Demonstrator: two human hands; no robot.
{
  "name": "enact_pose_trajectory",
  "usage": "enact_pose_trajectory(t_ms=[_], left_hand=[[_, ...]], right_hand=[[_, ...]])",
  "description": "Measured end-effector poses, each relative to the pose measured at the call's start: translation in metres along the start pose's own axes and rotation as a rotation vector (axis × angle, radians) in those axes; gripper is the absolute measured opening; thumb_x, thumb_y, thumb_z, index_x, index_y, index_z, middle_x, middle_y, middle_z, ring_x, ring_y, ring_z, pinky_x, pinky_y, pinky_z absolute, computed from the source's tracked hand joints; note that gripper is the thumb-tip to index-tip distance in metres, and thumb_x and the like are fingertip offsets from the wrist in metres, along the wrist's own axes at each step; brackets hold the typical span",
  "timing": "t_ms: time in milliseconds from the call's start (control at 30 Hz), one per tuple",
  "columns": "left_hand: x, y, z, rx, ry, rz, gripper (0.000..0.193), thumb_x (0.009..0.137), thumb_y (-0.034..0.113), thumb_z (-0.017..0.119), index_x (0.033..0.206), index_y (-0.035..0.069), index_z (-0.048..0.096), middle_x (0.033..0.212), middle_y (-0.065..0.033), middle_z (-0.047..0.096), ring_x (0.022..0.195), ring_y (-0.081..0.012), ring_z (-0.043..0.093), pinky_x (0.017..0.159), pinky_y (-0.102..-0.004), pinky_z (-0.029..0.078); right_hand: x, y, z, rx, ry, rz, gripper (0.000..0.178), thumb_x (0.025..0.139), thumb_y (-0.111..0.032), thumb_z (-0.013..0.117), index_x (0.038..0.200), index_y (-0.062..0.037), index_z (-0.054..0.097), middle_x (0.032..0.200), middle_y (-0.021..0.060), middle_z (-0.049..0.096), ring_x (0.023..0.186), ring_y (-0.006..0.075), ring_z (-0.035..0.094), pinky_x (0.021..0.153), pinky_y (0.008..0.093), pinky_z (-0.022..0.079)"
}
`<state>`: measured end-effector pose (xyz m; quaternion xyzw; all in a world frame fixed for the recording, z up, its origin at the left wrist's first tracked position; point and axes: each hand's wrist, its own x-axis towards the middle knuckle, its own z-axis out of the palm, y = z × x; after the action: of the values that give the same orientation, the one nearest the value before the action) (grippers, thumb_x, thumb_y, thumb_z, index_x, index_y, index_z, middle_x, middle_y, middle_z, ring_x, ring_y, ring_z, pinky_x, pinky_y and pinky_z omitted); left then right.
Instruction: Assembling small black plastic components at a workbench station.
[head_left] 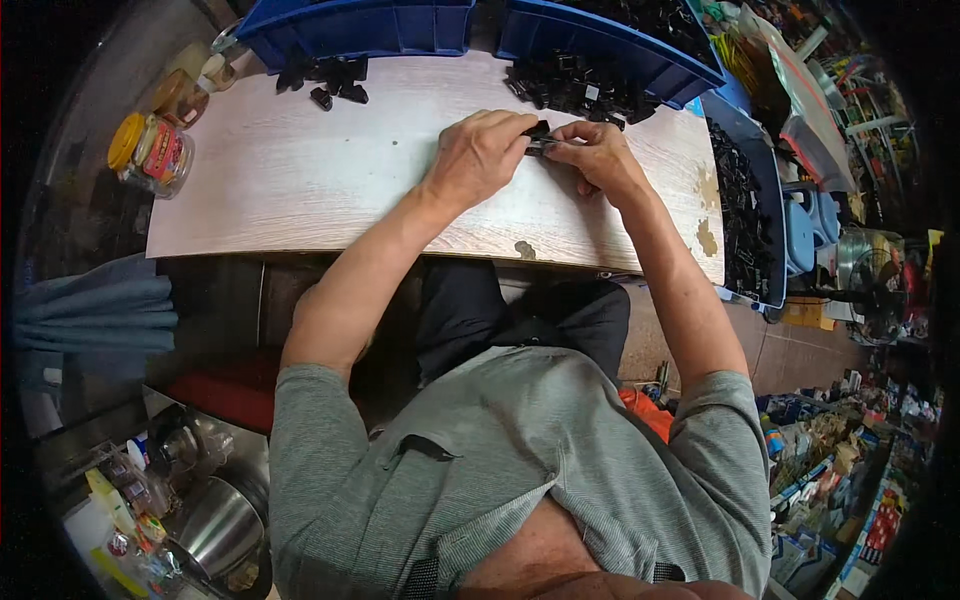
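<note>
"What are the hands doing?"

"The left hand is curled over the bench, its fingers drawn close on a small black piece. The right hand meets it from the other side, thumb and fingertips pinched narrow at the same piece. Whether the right one grips a second part as well, one cannot tell; the fingers hide too much."

"And where exactly is the piece?"

"Between the two sets of fingertips, over the far half of the bench, right of its middle."

"What lies nearest to it?"

"A broad heap of black parts, just beyond the hands. A smaller black pile sits well to the left."

"Behind those?"

"Two blue bins along the far edge: the left bin behind the smaller pile, the right bin behind the broad heap, with black parts inside the latter. A third bin, also blue and full of black pieces, stands against the bench's right end."

"Anything at the left end?"

"A clear jar with a yellow lid, near the corner."
</note>
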<state>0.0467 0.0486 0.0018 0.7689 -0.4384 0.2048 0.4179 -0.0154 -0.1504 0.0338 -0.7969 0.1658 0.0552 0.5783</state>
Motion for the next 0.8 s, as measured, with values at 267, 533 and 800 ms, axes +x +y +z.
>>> enact_pose_trajectory(t_ms=[267, 533, 800], left_hand=[[-0.003, -0.001, 0.000, -0.037, 0.028, -0.088, 0.021, 0.089, 0.006, 0.065, 0.107, 0.001, 0.072, 0.100, -0.0158, 0.074, 0.090, -0.0330, 0.072, 0.077, -0.0406, 0.058], [0.006, -0.004, 0.001, 0.079, -0.104, 0.001, 0.023, 0.092, 0.008, 0.066, 0.114, 0.005, 0.072, 0.108, -0.0139, 0.074, 0.097, -0.0306, 0.072, 0.083, -0.0398, 0.059], [0.017, -0.004, 0.008, 0.090, -0.299, 0.152, 0.028, 0.090, 0.003, 0.064, 0.116, 0.010, 0.071, 0.108, -0.0093, 0.074, 0.098, -0.0271, 0.071, 0.083, -0.0399, 0.059]], right_hand=[[-0.011, -0.012, -0.003, 0.046, -0.004, 0.052, 0.027, 0.080, -0.016, 0.081, 0.104, -0.0090, 0.070, 0.070, 0.0010, 0.062, 0.049, 0.0100, 0.051, 0.042, 0.0273, 0.044], [-0.003, -0.007, 0.002, -0.101, 0.003, -0.024, 0.033, 0.082, -0.013, 0.080, 0.112, -0.0064, 0.068, 0.059, -0.0004, 0.056, 0.042, 0.0095, 0.048, 0.039, 0.0271, 0.037], [-0.003, -0.002, -0.002, -0.044, -0.062, -0.017, 0.030, 0.080, -0.009, 0.081, 0.106, -0.0006, 0.068, 0.063, 0.0030, 0.062, 0.048, 0.0093, 0.053, 0.041, 0.0269, 0.040]])
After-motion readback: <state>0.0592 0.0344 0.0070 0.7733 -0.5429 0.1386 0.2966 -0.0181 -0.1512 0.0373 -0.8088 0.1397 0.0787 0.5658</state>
